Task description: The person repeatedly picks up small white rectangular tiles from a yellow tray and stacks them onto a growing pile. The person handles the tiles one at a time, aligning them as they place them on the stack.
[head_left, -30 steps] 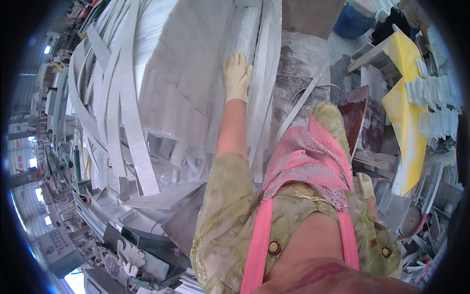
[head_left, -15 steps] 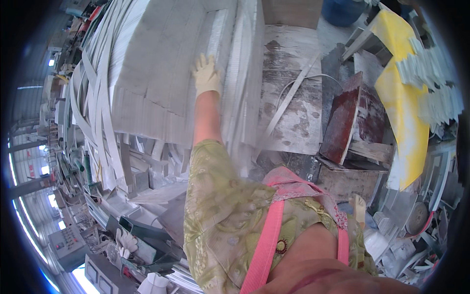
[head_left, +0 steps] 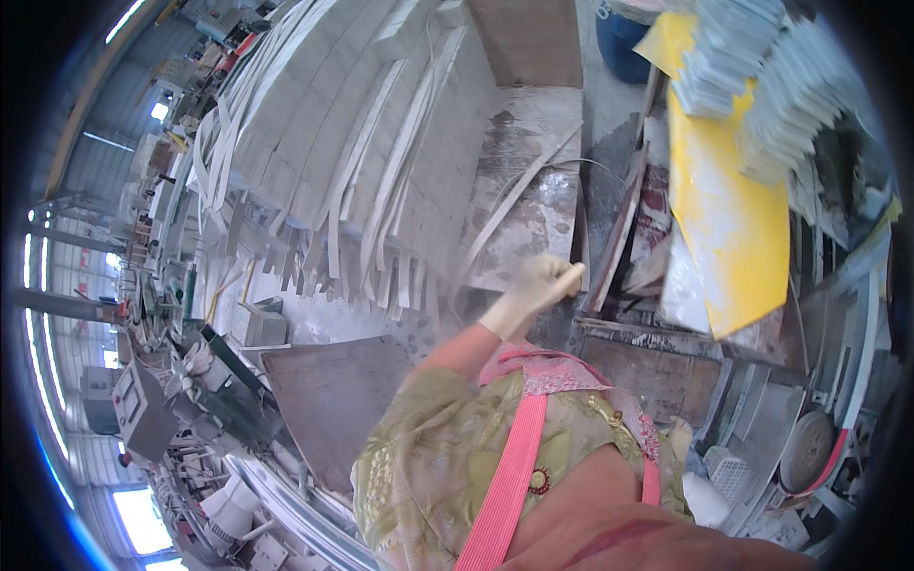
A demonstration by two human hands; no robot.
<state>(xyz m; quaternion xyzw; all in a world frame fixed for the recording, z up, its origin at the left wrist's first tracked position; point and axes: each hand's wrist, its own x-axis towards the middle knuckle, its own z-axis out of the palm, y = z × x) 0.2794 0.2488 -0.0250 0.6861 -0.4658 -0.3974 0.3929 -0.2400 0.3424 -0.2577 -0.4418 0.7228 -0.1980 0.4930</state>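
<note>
My left hand, in a cream glove, is raised in front of my chest. Its fingers are curled in and one digit points to the right; I see nothing held in it. Beyond it lies a wooden board dusted white, with a narrow pale strip slanting across. To the left stands a large stack of long pale grey, stone-like strips, apart from the hand. At my right side, a cream-gloved right hand shows only partly behind my clothing, its fingers hidden.
A bent yellow sheet stands to the right, with stacked pale pieces beside its upper part. A blue drum is at the far side. A brown panel lies at near left; a round grey disc is at lower right.
My left hand has lifted off the stack and come back toward my chest and to the right, its spread fingers now curled. The view has shifted, showing more of the stack's near ends.
</note>
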